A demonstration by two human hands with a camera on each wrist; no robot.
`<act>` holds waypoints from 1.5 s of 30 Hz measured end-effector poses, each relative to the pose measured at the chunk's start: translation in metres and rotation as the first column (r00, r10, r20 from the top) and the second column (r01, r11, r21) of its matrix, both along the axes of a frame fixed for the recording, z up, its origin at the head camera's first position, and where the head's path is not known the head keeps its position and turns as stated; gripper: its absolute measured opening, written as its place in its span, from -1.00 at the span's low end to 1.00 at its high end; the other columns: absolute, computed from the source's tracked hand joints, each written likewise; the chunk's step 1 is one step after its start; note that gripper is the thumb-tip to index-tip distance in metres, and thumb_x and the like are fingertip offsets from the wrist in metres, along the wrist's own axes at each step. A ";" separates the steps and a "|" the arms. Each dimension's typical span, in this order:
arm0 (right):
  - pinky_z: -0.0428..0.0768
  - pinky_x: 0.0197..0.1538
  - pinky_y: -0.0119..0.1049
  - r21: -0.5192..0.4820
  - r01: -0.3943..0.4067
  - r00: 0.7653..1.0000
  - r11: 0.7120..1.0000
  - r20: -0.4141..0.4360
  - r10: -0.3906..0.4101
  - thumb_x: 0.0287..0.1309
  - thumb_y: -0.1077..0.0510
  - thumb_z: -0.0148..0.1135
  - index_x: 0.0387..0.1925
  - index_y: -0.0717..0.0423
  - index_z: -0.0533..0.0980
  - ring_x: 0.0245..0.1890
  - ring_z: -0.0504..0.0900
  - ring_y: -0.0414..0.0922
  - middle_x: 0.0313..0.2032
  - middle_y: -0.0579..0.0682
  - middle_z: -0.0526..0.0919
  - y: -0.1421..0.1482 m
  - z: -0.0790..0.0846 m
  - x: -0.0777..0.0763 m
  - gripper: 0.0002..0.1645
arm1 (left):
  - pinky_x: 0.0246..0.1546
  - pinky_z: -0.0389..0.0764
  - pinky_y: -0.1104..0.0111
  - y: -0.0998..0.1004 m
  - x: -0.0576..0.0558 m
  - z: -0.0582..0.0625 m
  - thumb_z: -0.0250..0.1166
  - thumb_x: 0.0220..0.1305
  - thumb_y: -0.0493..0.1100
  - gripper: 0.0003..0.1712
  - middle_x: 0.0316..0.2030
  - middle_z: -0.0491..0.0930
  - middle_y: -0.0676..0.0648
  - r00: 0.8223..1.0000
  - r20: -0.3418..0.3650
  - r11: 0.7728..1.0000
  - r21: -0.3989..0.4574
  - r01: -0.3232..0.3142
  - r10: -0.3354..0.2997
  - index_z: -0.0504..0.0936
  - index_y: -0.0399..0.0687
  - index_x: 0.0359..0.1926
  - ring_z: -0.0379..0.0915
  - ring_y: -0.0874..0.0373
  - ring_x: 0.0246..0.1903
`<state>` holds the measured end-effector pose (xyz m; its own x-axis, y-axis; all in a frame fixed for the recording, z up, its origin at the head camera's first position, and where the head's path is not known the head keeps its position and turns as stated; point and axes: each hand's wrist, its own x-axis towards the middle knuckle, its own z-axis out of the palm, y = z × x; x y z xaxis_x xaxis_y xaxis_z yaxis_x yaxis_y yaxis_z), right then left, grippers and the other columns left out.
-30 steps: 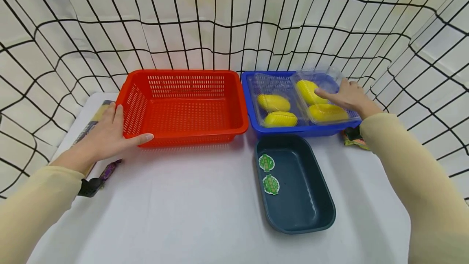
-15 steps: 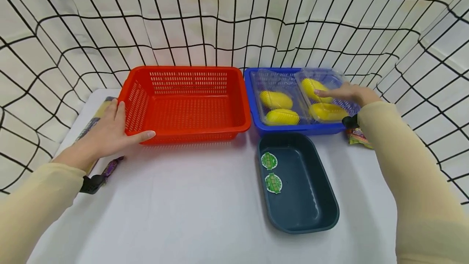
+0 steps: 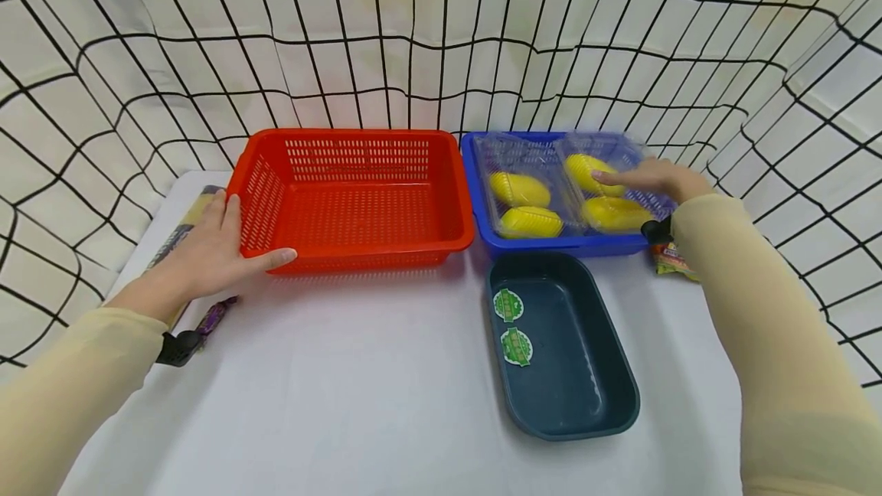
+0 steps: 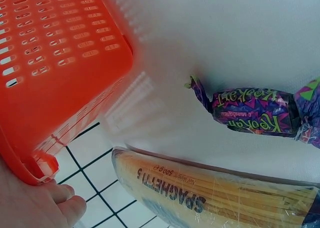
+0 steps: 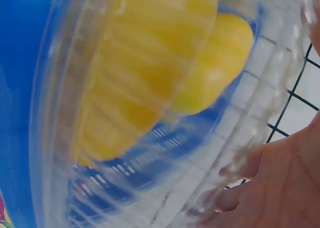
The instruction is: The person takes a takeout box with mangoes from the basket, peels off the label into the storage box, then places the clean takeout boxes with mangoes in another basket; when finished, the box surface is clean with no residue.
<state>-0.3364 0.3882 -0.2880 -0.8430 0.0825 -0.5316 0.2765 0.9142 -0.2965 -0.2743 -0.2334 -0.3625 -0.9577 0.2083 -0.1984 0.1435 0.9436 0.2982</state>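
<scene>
My left hand (image 3: pixel 210 247) rests at the left end of a red plastic basket (image 3: pixel 358 254), fingers extended along its side and thumb out near the front corner. In the left wrist view the fingertips (image 4: pixel 72 208) touch the basket's rim. My right hand (image 3: pixel 658 177) holds the right side of a clear plastic container (image 3: pixel 575 142), thumb across its top; the other fingers are hidden in the head view. Yellow mango-shaped fruits (image 3: pixel 615 214) lie inside. This container and a second clear container (image 3: pixel 499 145) with similar fruits sit in a blue basket (image 3: pixel 565 246).
A dark teal tub (image 3: pixel 561 373) with two green stickers stands before the blue basket. Near my left wrist lie a wrapped candy (image 4: pixel 255 110) and a spaghetti packet (image 4: pixel 200 188). A colourful packet (image 3: pixel 671 260) lies by my right wrist. Black wire mesh (image 3: pixel 386 37) encloses the back and sides.
My right hand has come down lower over the right container, its fingers less raised. That container lies flatter in the blue basket. The left hand stays at the red basket; the head view shifts slightly.
</scene>
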 end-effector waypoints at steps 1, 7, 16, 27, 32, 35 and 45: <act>-0.09 0.45 0.53 -0.019 0.000 1.000 1.000 0.001 0.000 -0.06 -0.84 -0.08 0.57 0.37 -0.39 0.50 -0.21 0.57 0.53 0.56 -0.31 0.002 0.000 0.000 0.71 | 0.26 0.15 -0.50 0.000 0.000 0.000 0.10 0.23 0.58 0.54 0.51 -0.55 -0.59 1.000 -0.001 1.000 0.002 -0.001 0.001 -0.55 -0.51 0.50 -0.40 -0.58 0.49; -0.18 0.43 0.56 -0.049 0.007 1.000 0.999 0.000 -0.007 0.06 -0.78 -0.10 0.54 0.31 -0.57 0.51 -0.34 0.56 0.52 0.53 -0.49 0.003 0.005 0.003 0.64 | 0.26 0.14 -0.50 0.000 0.000 0.000 0.10 0.22 0.59 0.55 0.52 -0.56 -0.59 1.000 0.002 1.000 0.009 -0.005 0.005 -0.55 -0.50 0.50 -0.42 -0.58 0.49; -0.06 0.47 0.50 -0.046 0.065 0.997 0.997 -0.036 -0.067 0.11 -0.67 0.07 0.58 0.28 -0.47 0.53 -0.23 0.53 0.55 0.51 -0.37 -0.014 0.003 0.002 0.58 | 0.27 0.14 -0.50 -0.001 -0.001 0.000 0.11 0.22 0.59 0.55 0.52 -0.56 -0.59 1.000 0.004 1.000 0.018 0.000 0.000 -0.57 -0.50 0.50 -0.39 -0.59 0.48; -0.06 0.48 0.48 0.055 0.050 0.997 0.997 -0.062 -0.046 0.14 -0.68 0.00 0.50 0.41 -0.60 0.50 -0.23 0.58 0.51 0.58 -0.42 -0.020 0.004 0.005 0.63 | 0.27 0.15 -0.50 -0.001 0.000 0.000 0.10 0.27 0.55 0.51 0.51 -0.56 -0.60 1.000 0.015 1.000 0.008 0.009 -0.009 -0.57 -0.52 0.49 -0.40 -0.60 0.48; -0.04 0.47 0.48 0.063 0.039 0.998 0.997 -0.061 -0.035 0.11 -0.72 -0.03 0.49 0.39 -0.64 0.50 -0.20 0.57 0.50 0.60 -0.37 -0.017 0.005 0.003 0.66 | 0.26 0.16 -0.50 -0.001 -0.001 0.000 0.11 0.23 0.57 0.54 0.52 -0.54 -0.59 1.000 0.005 1.000 0.019 0.003 -0.003 -0.56 -0.50 0.51 -0.39 -0.58 0.48; 0.01 0.46 0.48 0.081 0.038 0.997 0.996 -0.063 -0.032 0.10 -0.72 -0.03 0.49 0.39 -0.63 0.49 -0.15 0.58 0.50 0.62 -0.31 -0.017 0.006 0.003 0.66 | 0.25 0.17 -0.50 -0.001 -0.001 0.000 0.12 0.20 0.60 0.56 0.52 -0.54 -0.58 1.000 0.005 1.000 0.025 -0.002 0.002 -0.56 -0.49 0.51 -0.39 -0.58 0.49; -0.06 0.44 0.54 0.077 0.052 0.995 0.996 -0.085 -0.046 0.13 -0.69 0.00 0.50 0.34 -0.64 0.48 -0.32 0.62 0.47 0.66 -0.44 -0.021 0.009 0.006 0.63 | 0.25 0.17 -0.50 -0.001 0.001 0.001 0.13 0.21 0.58 0.55 0.52 -0.54 -0.59 1.000 0.003 1.000 0.020 -0.004 0.004 -0.55 -0.51 0.51 -0.39 -0.58 0.48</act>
